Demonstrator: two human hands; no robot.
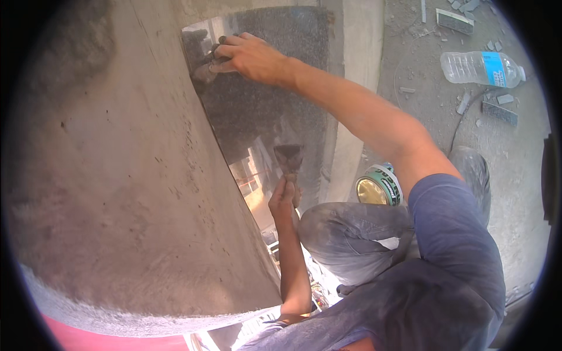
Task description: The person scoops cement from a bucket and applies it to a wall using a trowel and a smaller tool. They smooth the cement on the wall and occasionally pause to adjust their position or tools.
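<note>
A dark polished stone slab (275, 99) lies in front of me, its glossy surface mirroring hands and bright surroundings. My right hand (254, 58) reaches across to the slab's far left corner. Its fingers are bent together at the surface, with dark marks at the tips; whether something small is pinched there I cannot make out. Lower down, my left hand (285, 196) grips a putty knife (288, 157) by its handle. The dark, flared blade points away from me, over the slab.
A broad rough concrete surface (117, 175) borders the slab on the left, and a pale strip (354, 111) on the right. Beside my knee is a green-and-white tin (379, 186). A plastic bottle (468, 68), stone offcuts (455, 21) and a thin cable (462, 120) lie on the dusty floor.
</note>
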